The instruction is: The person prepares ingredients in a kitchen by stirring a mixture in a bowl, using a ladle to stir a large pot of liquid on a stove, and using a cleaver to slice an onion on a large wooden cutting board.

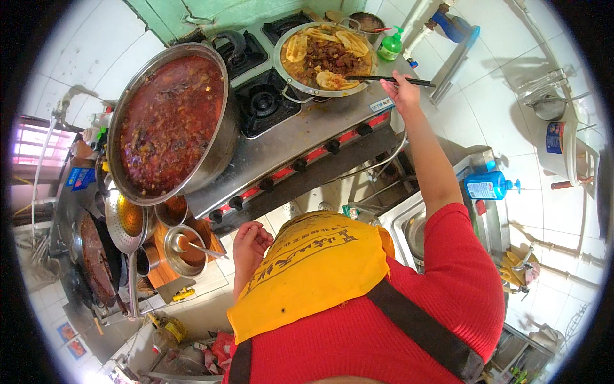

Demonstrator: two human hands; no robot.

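My right hand (404, 92) grips a pair of dark chopsticks (365, 78) over the near right side of a wide two-handled metal pan (283, 72). Their tips touch a pale leafy piece (333, 80), perhaps cabbage, at the pan's near edge. More pale pieces (354, 43) lie around dark brown chunks (331, 56) in yellowish broth. Near the waist of my yellow apron (316, 269), my left hand (250, 244) hangs with fingers curled and nothing visible in it. A large deep pot (228, 149) of red, oily sauce stands to the left.
Beside the pan stand a green pump bottle (390, 47) and a small pot (367, 21). A bare burner (265, 103) lies between pan and big pot. At left are a perforated skimmer (125, 223), a bowl with a ladle (184, 249) and a wok (98, 259). A sink (400, 230) is at right.
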